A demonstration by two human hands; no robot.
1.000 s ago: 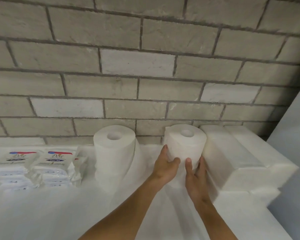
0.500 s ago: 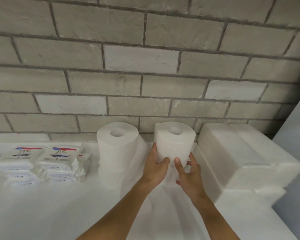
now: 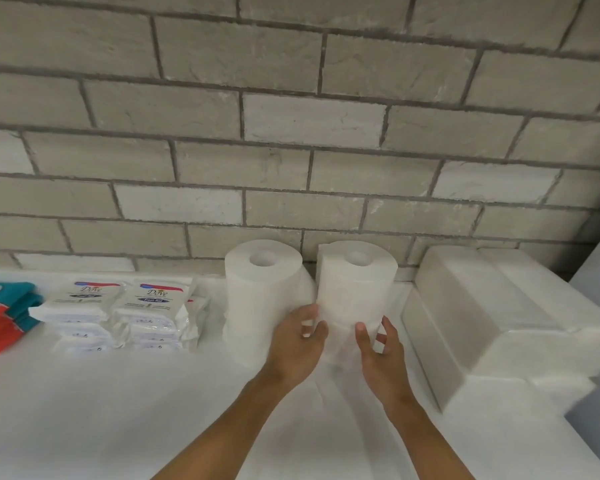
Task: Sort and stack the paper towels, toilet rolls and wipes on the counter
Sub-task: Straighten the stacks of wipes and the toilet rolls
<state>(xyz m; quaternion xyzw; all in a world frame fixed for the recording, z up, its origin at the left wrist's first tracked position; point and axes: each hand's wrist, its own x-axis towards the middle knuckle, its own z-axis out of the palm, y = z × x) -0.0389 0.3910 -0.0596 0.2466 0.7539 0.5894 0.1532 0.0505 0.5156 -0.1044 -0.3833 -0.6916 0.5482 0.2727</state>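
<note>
Well, fingers first: on the left hand (image 3: 297, 342) they're spread and loosely curved, blurred, at the lower left side of the right-hand toilet roll (image 3: 356, 289). The right hand (image 3: 381, 356) mirrors it, w/ thumb in front of the roll's lower edge and fingers (image 3: 386, 328) apart at its right side. Neither hand looks clamped on; can't tell if the tips actually touch the paper.

That roll stands upright, core hole up, near the brick wall (image 3: 291, 133); its bottom is hidden behind the hands. Just beside it on the left is a second upright stack of rolls (image 3: 262, 292), approx. the same height. To the right lie stacked blocks of folded paper towels (image 3: 499, 317). Further left sit two piles of Dove wipes packs (image 3: 118, 306), then teal and orange packs (image 3: 4, 317) at the frame edge. Everything rests on the white counter (image 3: 84, 410).
</note>
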